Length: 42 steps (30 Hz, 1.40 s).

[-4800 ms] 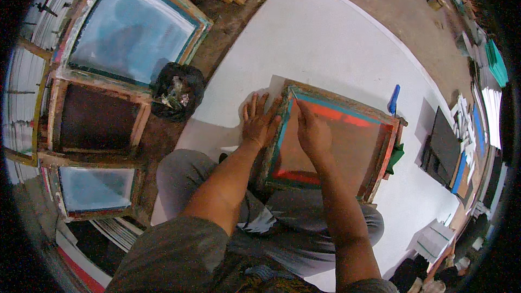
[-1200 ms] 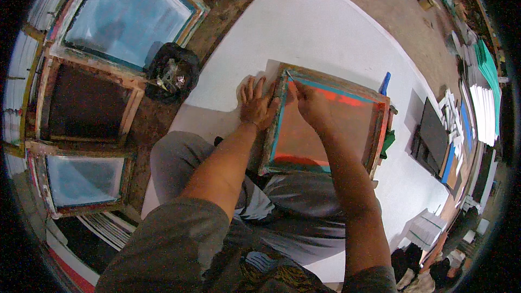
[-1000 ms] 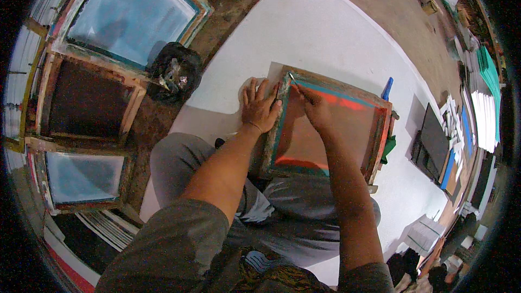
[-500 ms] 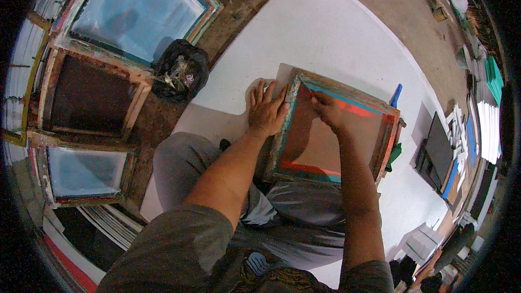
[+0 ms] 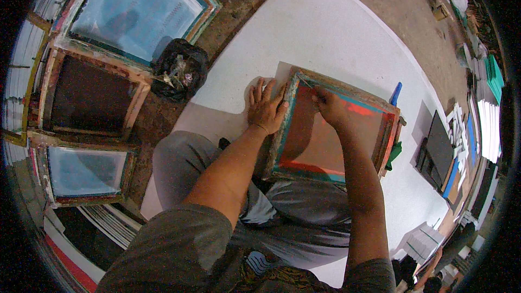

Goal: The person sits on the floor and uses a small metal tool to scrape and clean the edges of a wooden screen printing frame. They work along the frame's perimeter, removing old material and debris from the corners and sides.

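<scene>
A wooden screen-printing frame [image 5: 343, 86] lies tilted across my lap and the white board, its mesh edged in red and teal. My left hand [image 5: 266, 109] rests beside the frame's left bar. Its fingers are spread on the white board, and the thumb lies against the wood. Over the mesh, close to the upper left corner, is my right hand [image 5: 330, 108]. Its fingers are pinched together and point at the mesh; what they hold, if anything, is too small to make out.
A large white board [image 5: 304, 27] spreads in front of me. On it lie a blue tool [image 5: 396, 94] and a flat black object [image 5: 436, 149]. At the left are a black plastic bag [image 5: 182, 70] and several framed screens [image 5: 138, 19]. White sheets [image 5: 488, 130] stand at the far right.
My right hand has shifted slightly to the right over the mesh, still near the upper left corner. My left hand stays by the left bar.
</scene>
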Available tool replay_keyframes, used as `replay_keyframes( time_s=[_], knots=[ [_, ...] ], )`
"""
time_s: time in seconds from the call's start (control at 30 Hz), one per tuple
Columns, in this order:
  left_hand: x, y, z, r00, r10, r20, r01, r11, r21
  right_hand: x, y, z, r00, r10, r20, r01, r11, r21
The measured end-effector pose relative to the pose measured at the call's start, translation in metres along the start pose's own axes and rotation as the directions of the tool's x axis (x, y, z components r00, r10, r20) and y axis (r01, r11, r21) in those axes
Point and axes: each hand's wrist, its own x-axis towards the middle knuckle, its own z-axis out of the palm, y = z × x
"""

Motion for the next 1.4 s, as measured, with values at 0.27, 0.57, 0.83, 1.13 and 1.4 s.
replay_keyframes(
  time_s=[0.27,0.57,0.83,1.13,1.4],
  knots=[
    [0.000,0.003,-0.004,1.000,0.006,0.001,-0.006,1.000,-0.006,-0.006,-0.020,-0.013,0.996,-0.055,-0.069,0.021,0.908,-0.419],
    [0.000,0.002,0.004,0.999,0.006,-0.038,-0.008,0.999,-0.054,0.008,-0.026,-0.013,0.972,0.228,0.063,-0.230,0.973,0.023],
    [-0.001,-0.003,0.004,0.998,0.002,-0.059,-0.004,0.999,-0.033,-0.018,-0.106,-0.014,0.987,-0.066,-0.145,-0.057,0.703,-0.709],
    [0.001,0.001,-0.001,0.999,-0.045,0.009,0.045,0.999,0.012,-0.033,-0.119,-0.021,0.983,0.098,-0.156,-0.119,0.984,-0.131],
    [0.003,0.003,-0.008,0.997,-0.048,0.054,0.047,0.999,0.020,-0.044,-0.155,-0.023,0.980,0.182,-0.078,-0.198,0.923,-0.330]
  ],
)
